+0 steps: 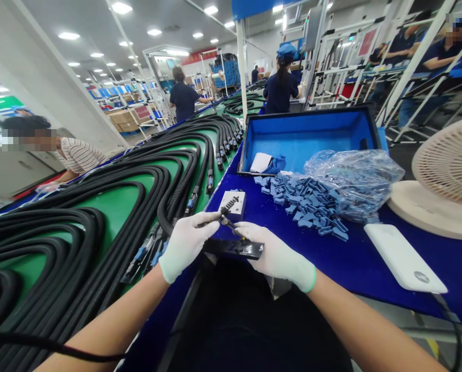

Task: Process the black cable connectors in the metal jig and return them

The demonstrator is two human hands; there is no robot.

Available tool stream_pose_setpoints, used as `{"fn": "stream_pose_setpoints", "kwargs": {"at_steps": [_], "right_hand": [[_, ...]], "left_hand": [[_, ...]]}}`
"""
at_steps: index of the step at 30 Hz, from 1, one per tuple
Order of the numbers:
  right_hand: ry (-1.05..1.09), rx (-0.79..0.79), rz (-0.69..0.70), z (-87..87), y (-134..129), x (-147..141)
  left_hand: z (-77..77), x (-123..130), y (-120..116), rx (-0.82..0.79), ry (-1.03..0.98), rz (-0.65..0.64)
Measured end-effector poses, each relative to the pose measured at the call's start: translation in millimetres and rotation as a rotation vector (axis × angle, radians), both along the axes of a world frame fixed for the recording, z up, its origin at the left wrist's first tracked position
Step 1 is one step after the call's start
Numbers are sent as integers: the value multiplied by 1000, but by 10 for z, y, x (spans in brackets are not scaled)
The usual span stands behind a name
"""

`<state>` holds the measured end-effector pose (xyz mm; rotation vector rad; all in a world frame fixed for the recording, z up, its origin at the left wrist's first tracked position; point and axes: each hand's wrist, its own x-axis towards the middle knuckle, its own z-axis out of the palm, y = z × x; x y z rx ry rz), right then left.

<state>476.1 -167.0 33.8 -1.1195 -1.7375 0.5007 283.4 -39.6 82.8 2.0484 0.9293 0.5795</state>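
Note:
Both my hands wear white gloves and meet over the front edge of the blue table. My left hand (188, 240) pinches a small dark narrow part (226, 221), probably a cable end, between thumb and fingers. Closed around its other end is my right hand (273, 253). A flat glossy black strip (234, 249) lies across just below, against the right fingers; its far end is hidden. Right behind the fingertips stands a light metal block (239, 199) with a row of dark pegs or teeth on top.
Long black hoses (138, 191) with connector ends cover the green surface at left. A heap of small blue clips (312, 201), a clear plastic bag (355, 175), a blue bin (312, 129), a white power bank (405, 258) and a fan (451, 170) are at right. Co-workers stand beyond.

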Motion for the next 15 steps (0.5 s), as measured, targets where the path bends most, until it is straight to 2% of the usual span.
{"fn": "stream_pose_setpoints", "kwargs": {"at_steps": [3, 5, 7, 9, 11, 15], "right_hand": [[-63, -95, -82, -55, -22, -4], [-113, -172, -152, -85, -25, -16], [-153, -248, -216, -97, -19, -32], [-166, -296, -271, -88, -13, -38], [-174, -310, -304, -67, -14, -29], [-276, -386, -305, -101, 4, 8]], "left_hand": [[-14, -9, 40, -38, 5, -27], [-29, 22, 126, -154, -33, -65], [-45, 91, 246, -295, -104, -153], [-60, 184, 363, -364, -154, -244], [-68, 267, 443, -334, -146, -270], [-66, 341, 451, -173, -45, -211]]}}
